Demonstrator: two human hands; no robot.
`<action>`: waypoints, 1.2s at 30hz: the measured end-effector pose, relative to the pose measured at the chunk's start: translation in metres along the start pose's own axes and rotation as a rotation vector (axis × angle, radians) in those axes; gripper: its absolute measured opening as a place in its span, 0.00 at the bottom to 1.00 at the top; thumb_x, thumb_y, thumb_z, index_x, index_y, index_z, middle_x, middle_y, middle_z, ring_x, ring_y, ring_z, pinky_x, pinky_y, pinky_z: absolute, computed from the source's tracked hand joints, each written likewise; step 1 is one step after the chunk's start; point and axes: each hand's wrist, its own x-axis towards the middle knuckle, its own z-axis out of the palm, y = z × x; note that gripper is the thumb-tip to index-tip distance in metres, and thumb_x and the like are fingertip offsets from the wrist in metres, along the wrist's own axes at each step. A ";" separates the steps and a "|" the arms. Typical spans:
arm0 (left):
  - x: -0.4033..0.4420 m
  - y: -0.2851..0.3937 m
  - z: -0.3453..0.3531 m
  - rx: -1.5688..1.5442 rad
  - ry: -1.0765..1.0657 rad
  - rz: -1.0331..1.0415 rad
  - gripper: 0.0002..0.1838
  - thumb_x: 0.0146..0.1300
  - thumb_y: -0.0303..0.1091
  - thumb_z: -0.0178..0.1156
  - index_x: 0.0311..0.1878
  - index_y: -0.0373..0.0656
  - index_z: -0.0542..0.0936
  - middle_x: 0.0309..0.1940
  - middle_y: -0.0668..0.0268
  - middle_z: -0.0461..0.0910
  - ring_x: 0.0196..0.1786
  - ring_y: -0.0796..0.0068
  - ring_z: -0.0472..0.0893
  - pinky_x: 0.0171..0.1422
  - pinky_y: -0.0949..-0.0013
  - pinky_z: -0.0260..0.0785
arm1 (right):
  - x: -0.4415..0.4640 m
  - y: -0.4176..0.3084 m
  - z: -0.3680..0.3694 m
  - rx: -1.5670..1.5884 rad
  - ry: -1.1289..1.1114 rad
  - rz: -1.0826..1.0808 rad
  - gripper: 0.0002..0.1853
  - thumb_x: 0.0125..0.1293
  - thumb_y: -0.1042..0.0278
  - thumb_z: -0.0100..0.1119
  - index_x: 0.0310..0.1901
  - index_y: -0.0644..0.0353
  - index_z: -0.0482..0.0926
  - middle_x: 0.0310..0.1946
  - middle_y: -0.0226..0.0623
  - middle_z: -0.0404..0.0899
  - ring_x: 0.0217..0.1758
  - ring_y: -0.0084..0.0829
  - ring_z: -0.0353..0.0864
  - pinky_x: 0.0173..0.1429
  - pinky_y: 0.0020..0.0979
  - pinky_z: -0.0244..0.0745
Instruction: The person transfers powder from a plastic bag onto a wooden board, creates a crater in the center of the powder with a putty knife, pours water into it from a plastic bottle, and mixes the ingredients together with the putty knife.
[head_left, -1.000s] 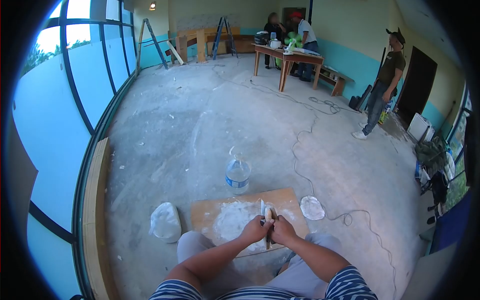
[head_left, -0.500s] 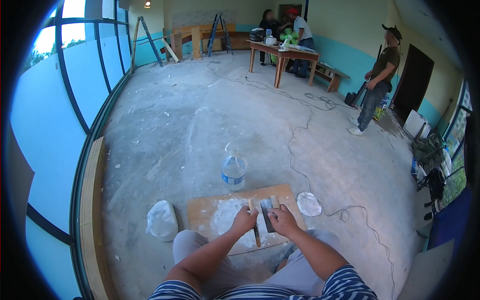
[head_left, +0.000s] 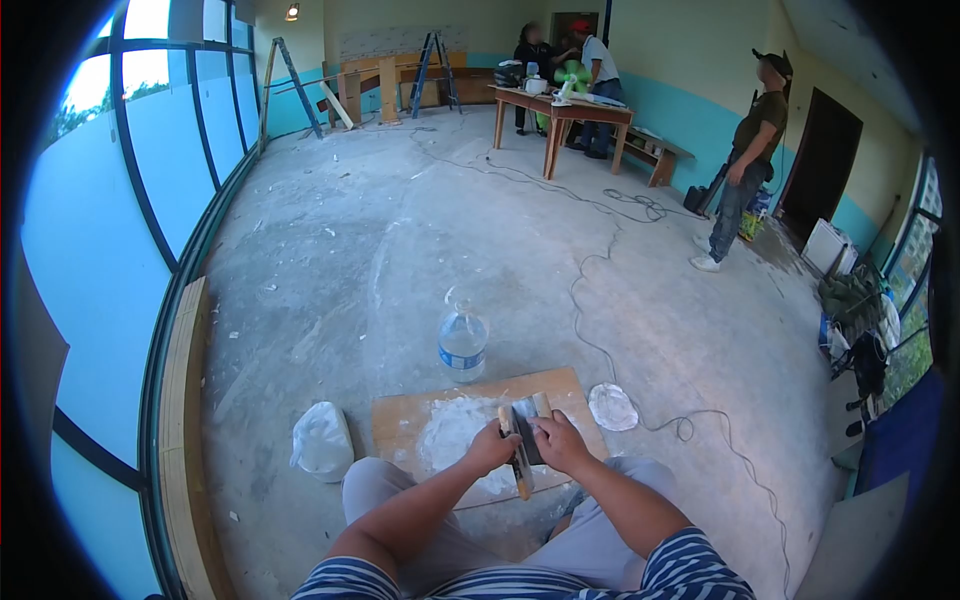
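Note:
My left hand (head_left: 490,448) grips a wood-backed putty knife (head_left: 522,480), seen nearly edge-on. In my right hand (head_left: 562,442) is a second putty knife (head_left: 542,404), its grey blade slanting toward the left one. The two tools touch or nearly touch; I cannot tell which. Both are above a wooden board (head_left: 395,420) on the floor, partly covered by smeared white paste (head_left: 450,430). Just beyond the board stands a clear plastic water bottle (head_left: 463,345) with a blue label. My forearms and knees frame the near edge of the board.
A white plastic bag (head_left: 323,442) lies left of the board, a round whitish lid-like disc (head_left: 612,407) right of it. A cable (head_left: 580,300) winds across the floor. Farther off are a wooden table (head_left: 550,102), stepladders (head_left: 435,75) and several people, one standing at right (head_left: 755,150).
The two putty knives have come closer together, the right one's blade moving left against or beside the left one. The bottle and board stay put.

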 end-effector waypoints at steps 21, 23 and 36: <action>0.000 0.002 -0.006 -0.009 -0.027 0.007 0.22 0.61 0.38 0.64 0.56 0.36 0.77 0.37 0.61 0.82 0.34 0.72 0.81 0.40 0.67 0.76 | 0.003 0.005 0.002 -0.001 -0.033 0.048 0.18 0.66 0.63 0.57 0.57 0.56 0.80 0.45 0.52 0.75 0.49 0.51 0.78 0.55 0.42 0.75; -0.002 0.004 -0.007 0.001 -0.034 0.033 0.23 0.61 0.38 0.64 0.56 0.36 0.77 0.36 0.61 0.83 0.34 0.73 0.81 0.40 0.67 0.76 | 0.003 0.005 0.002 -0.009 -0.037 0.056 0.19 0.66 0.63 0.57 0.57 0.56 0.80 0.46 0.53 0.75 0.50 0.51 0.78 0.56 0.42 0.75; -0.010 0.012 -0.008 0.028 -0.012 0.118 0.22 0.62 0.38 0.64 0.56 0.36 0.76 0.36 0.59 0.83 0.34 0.70 0.82 0.41 0.65 0.75 | 0.003 0.006 0.003 -0.026 -0.103 0.082 0.21 0.66 0.62 0.56 0.59 0.57 0.78 0.47 0.53 0.75 0.52 0.51 0.77 0.58 0.42 0.74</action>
